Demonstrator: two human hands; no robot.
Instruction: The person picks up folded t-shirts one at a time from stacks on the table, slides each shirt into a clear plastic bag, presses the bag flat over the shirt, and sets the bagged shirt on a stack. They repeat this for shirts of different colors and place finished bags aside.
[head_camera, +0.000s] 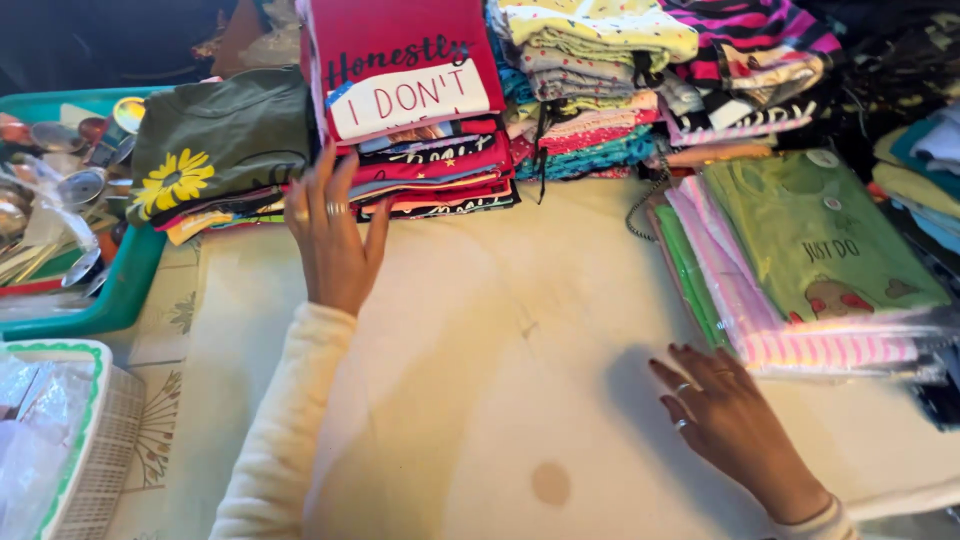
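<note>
Right hand (725, 415) flat, fingers spread, beside bagged shirts (800, 270); left hand (335, 235) open against folded shirt stack (420, 120).

The left hand (335, 240) reaches forward toward the far edge of the surface, fingers straight and pointing up, rings showing, its forearm in a cream sleeve. The right hand (725, 410) lies flat, palm down near the right edge, fingers spread, empty.

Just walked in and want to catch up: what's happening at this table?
A person is sorting folded clothes. The left hand presses its fingers against the side of a stack of folded shirts with a red one on top. The right hand rests flat on the cream tablecloth, beside a pile of bagged garments.
</note>
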